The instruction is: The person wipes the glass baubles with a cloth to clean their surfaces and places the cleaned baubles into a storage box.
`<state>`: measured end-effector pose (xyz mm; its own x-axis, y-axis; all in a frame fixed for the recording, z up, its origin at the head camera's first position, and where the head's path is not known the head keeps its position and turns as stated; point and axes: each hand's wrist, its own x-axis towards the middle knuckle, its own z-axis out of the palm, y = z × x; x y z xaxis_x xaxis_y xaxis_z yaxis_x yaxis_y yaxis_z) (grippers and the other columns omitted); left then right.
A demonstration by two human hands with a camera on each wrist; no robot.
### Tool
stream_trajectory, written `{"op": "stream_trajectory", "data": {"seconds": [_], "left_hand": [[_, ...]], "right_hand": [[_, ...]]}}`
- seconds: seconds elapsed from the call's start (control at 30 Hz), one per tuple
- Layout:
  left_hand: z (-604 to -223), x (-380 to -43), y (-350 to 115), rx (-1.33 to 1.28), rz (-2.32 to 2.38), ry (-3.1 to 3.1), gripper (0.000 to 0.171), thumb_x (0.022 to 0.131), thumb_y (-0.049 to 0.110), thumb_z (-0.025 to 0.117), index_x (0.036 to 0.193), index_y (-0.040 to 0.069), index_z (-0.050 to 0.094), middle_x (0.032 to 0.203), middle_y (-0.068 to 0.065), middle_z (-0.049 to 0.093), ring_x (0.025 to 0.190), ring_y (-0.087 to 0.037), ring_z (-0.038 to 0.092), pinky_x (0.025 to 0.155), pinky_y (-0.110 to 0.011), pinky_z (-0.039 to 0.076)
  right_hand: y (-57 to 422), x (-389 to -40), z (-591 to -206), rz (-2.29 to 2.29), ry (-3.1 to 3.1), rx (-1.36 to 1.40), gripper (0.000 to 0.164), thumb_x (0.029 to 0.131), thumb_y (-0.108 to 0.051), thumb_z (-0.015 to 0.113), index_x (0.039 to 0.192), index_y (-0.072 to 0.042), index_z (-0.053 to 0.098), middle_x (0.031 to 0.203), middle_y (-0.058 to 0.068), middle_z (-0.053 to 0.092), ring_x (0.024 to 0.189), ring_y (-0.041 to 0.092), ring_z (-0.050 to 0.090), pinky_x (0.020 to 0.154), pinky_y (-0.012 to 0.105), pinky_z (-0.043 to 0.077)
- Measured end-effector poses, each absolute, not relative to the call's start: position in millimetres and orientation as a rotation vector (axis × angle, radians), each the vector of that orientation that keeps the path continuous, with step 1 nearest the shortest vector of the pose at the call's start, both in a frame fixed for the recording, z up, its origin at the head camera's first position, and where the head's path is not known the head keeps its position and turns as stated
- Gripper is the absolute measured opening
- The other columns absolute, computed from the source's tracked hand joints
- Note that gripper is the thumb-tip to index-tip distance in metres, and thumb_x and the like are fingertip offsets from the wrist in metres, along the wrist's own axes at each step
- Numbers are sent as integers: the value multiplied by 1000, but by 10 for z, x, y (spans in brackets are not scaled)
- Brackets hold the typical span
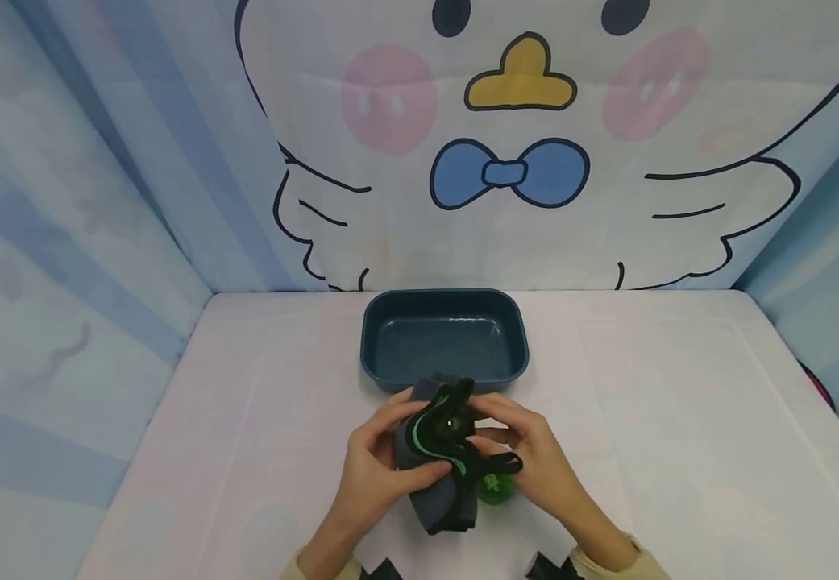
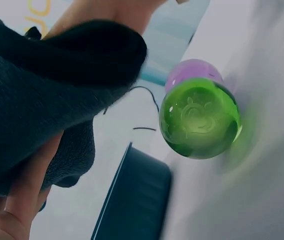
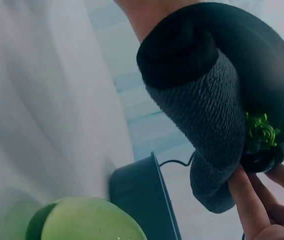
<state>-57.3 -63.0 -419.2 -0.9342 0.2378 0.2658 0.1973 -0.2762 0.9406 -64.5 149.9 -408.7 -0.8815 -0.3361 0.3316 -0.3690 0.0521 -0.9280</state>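
Observation:
My left hand (image 1: 383, 459) grips a dark grey fleece cloth (image 1: 434, 503) with black edging and a wavy teal stripe, its thumb lying across the front. A dark green see-through ball (image 1: 454, 423) sits in the cloth's black fold; in the right wrist view the ball (image 3: 263, 145) shows a bright green pattern. On the other side, my right hand (image 1: 535, 459) holds the ball and the cloth's edge, fingertips on the ball's underside. Below the cloth, a lighter green ball (image 2: 199, 119) rests on the table. Behind it is a purple ball (image 2: 194, 70), hidden in the head view.
A dark teal rectangular tray (image 1: 444, 296) stands just beyond my hands, near the back edge of the white-covered table (image 1: 259, 451). A cartoon-printed curtain (image 1: 404, 234) hangs right behind the table, and blue patterned curtains (image 1: 64, 266) close in the sides.

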Motion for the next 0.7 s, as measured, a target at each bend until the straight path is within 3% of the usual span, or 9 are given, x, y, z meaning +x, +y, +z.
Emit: {"op": "stream_trajectory", "data": {"seconds": [0.1,0.23,0.47,0.57,0.7], "left_hand": [[-4200,-587,-642,633,2445,1871,58,73,-9,81,126,-6,59,140,-20,49,129,-26,52,102,-32,51],[-4177,-594,-657,588,2442,1874,59,71,-9,81,126,-3,60,139,-15,52,129,-23,52,103,-32,50],[-4121,-594,-668,522,2459,1849,59,72,-7,82,127,-5,59,140,-14,53,127,-24,55,99,-34,53],[-4121,-577,-662,555,2443,1883,58,72,-8,82,126,-7,59,140,-16,52,130,-25,52,101,-32,52],[-4115,-555,-668,582,2401,1945,57,72,-8,82,125,-4,62,143,-21,48,136,-25,45,104,-28,48]], "right_hand": [[1486,-634,-4082,2000,-2250,737,43,89,5,68,131,4,59,125,4,62,114,8,61,89,29,57],[1502,-630,-4088,2031,-2193,800,51,84,11,70,133,1,58,129,3,59,120,11,58,90,31,58],[1529,-654,-4110,1671,-2222,997,73,69,14,82,135,-6,59,139,10,53,133,16,48,104,29,49],[1534,-647,-4112,1522,-2230,998,70,69,14,81,132,-10,63,135,9,56,130,14,51,105,24,46],[1525,-641,-4089,1656,-2190,999,61,77,16,74,133,-3,60,132,10,57,127,14,54,102,26,50]]}}
